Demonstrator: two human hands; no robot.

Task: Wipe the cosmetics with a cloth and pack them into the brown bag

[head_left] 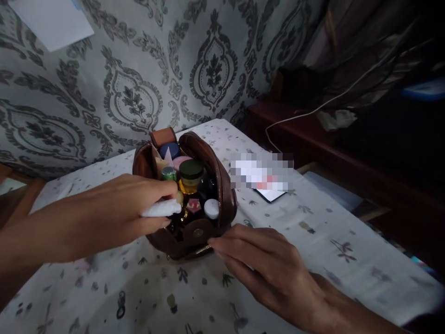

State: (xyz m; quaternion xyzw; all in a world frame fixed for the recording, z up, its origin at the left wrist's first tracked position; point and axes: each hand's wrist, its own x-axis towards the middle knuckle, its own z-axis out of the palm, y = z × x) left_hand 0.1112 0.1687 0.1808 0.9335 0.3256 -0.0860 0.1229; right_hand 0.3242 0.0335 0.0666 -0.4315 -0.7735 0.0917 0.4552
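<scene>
A brown leather-look zip pouch [227, 197] stands unzipped, packed with small cosmetic containers. My left hand [139, 215] is closed over the pouch's left side, with a folded white tissue-like piece [162, 208] between thumb and fingers. At the pouch's front edge, my right hand [264, 266] has its fingers together, their tips on the rim beside the brass zipper. Inside the pouch I see a jar with a dark green lid [191, 170], a green-capped tube [169, 173], a blue round lid [170, 150] and a white round cap [211, 208].
The pouch rests on a white printed tablecloth [205, 283]. To its right lies a phone [273, 192], its lit screen partly blurred out, with a white cable [313, 111] near it. Patterned wallpaper [139, 69] rises behind. Dark red wooden furniture [309, 148] stands at the right.
</scene>
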